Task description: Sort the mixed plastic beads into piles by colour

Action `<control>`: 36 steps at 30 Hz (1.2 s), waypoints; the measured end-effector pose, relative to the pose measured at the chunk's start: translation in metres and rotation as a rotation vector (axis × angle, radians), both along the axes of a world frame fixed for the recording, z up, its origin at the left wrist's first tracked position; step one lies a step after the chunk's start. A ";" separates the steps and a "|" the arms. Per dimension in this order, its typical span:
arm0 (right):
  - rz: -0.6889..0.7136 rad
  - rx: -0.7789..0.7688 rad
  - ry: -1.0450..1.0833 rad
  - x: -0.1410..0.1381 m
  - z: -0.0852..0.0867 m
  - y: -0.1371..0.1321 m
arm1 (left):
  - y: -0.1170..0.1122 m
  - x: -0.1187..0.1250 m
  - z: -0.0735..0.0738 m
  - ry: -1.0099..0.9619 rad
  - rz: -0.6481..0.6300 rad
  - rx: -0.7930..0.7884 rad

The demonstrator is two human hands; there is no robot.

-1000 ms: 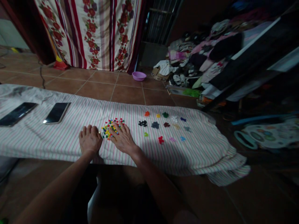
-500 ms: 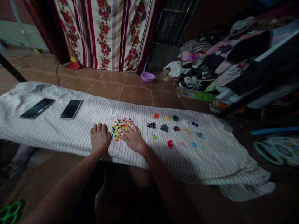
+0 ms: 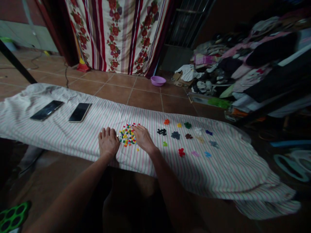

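Note:
A mixed pile of tiny coloured pieces [image 3: 126, 136], too small to name more exactly, lies on the striped cloth [image 3: 150, 163]. My left hand [image 3: 108, 141] rests flat and open on the cloth at the pile's left edge, its fingers pointing away from me. At the right edge my right hand [image 3: 144, 139] is open, its fingers stretched over the pieces and hiding part of them. One yellow piece [image 3: 137, 149] lies apart, just below the pile. To the right sit several small single-colour groups, among them black pieces [image 3: 161, 131], dark grey pieces [image 3: 175, 135] and red pieces [image 3: 181, 152].
Two phones, a larger one [image 3: 47, 110] and a smaller one [image 3: 80, 112], lie on the cloth to the left. Beyond it, a purple basin [image 3: 158, 81] stands on the tiled floor before a flowered curtain [image 3: 126, 35]. Heaped clothes [image 3: 225, 64] fill the right background.
My right hand has shifted from lying spread over the pile to its right edge, uncovering more pieces. My left hand stays beside the pile. The whole view has swung slightly.

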State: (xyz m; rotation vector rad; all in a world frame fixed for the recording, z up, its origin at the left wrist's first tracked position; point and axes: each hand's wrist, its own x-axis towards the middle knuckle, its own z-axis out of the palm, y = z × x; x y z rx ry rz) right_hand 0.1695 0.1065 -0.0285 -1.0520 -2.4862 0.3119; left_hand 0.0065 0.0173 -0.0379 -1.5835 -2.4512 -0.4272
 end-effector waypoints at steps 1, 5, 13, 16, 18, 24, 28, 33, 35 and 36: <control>-0.002 0.000 -0.006 -0.002 0.000 0.003 | 0.000 0.000 0.000 0.001 0.000 -0.002; -0.024 -0.018 -0.019 -0.006 -0.001 0.014 | 0.000 0.001 0.001 -0.004 -0.003 -0.002; -0.013 -0.007 -0.035 -0.011 -0.006 0.015 | -0.001 0.002 0.002 -0.021 -0.006 0.014; 0.012 -0.002 -0.048 -0.013 -0.006 0.011 | -0.001 0.002 0.003 -0.026 -0.013 0.017; 0.007 -0.004 -0.030 -0.013 -0.006 0.010 | -0.001 0.002 0.003 -0.029 -0.014 0.018; -0.034 -0.008 0.001 -0.001 -0.003 0.013 | -0.001 0.002 0.003 -0.027 -0.009 -0.009; -0.041 -0.006 0.076 0.005 0.002 0.014 | -0.001 0.002 0.003 -0.022 -0.002 -0.005; -0.004 -0.037 0.203 0.006 0.006 0.008 | 0.000 0.002 0.002 -0.028 0.001 -0.001; -0.014 -0.055 0.200 0.008 0.002 0.005 | 0.000 0.002 0.002 -0.030 0.001 -0.003; -0.025 -0.066 0.184 0.009 0.000 0.005 | 0.000 0.002 0.002 -0.032 0.001 -0.005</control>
